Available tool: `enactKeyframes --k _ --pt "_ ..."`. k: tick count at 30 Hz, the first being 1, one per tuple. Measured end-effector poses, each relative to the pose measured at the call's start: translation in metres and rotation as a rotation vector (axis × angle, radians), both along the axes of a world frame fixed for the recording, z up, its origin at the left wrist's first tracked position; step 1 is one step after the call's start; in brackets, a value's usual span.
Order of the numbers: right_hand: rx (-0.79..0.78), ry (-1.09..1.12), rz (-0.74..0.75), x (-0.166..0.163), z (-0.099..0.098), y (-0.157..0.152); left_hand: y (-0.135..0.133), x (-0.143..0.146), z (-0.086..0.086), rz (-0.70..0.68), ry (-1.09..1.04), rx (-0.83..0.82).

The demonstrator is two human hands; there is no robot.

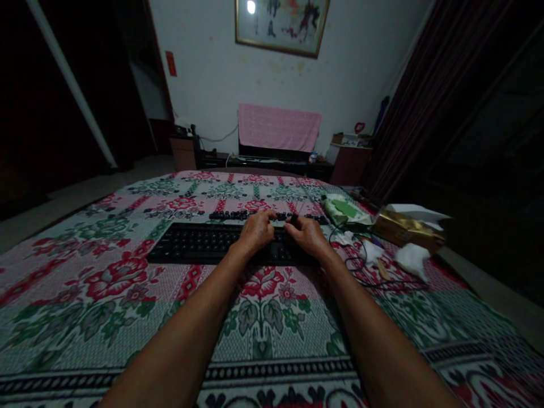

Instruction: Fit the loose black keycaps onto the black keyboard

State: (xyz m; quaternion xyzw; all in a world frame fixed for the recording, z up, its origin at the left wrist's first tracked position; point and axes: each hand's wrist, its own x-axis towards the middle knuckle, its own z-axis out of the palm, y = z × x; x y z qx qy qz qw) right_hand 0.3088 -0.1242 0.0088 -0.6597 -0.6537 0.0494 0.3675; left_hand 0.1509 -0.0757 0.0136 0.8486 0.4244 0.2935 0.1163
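A black keyboard lies on a flowered bedspread in front of me. Both my hands rest over its right part. My left hand is curled, its fingers bent down onto the keys. My right hand is closed in a pinch on a small black keycap at its fingertips. A row of loose black keycaps lies on the cloth just behind the keyboard.
To the right lie a green-and-white packet, a gold box, white tissues and a black cable. A low cabinet with a pink cloth stands at the far wall.
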Motion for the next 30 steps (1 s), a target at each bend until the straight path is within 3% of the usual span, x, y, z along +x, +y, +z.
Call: enactKeyframes --k 6,10,15,30 --pt "0.004 -0.005 -0.033 -0.001 -0.006 0.001 0.002 -0.039 -0.004 0.066 0.268 0.016" --pt "-0.044 -0.044 -0.087 -0.003 -0.003 -0.001 0.002 -0.054 -0.010 0.073 0.287 -0.062" --pt "-0.015 -0.050 -0.169 -0.006 0.005 -0.002 0.005 -0.057 -0.016 0.069 0.230 -0.064" --pt "-0.055 -0.078 -0.160 -0.008 0.003 -0.002 0.004 -0.057 -0.017 0.079 0.272 -0.034"
